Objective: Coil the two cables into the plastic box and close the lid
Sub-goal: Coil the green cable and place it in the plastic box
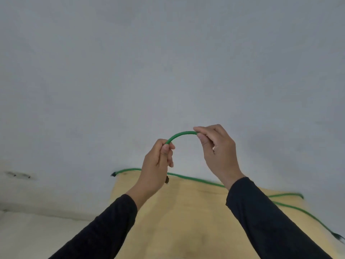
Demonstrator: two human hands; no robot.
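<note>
Green cable (182, 134) ends hidden in hands

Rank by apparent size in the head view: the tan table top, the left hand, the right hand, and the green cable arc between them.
1. Tan wooden table top, largest by far.
2. Right hand and left hand: alike; not ranked.
3. Thin green cable arc held between both hands, smallest.
</note>
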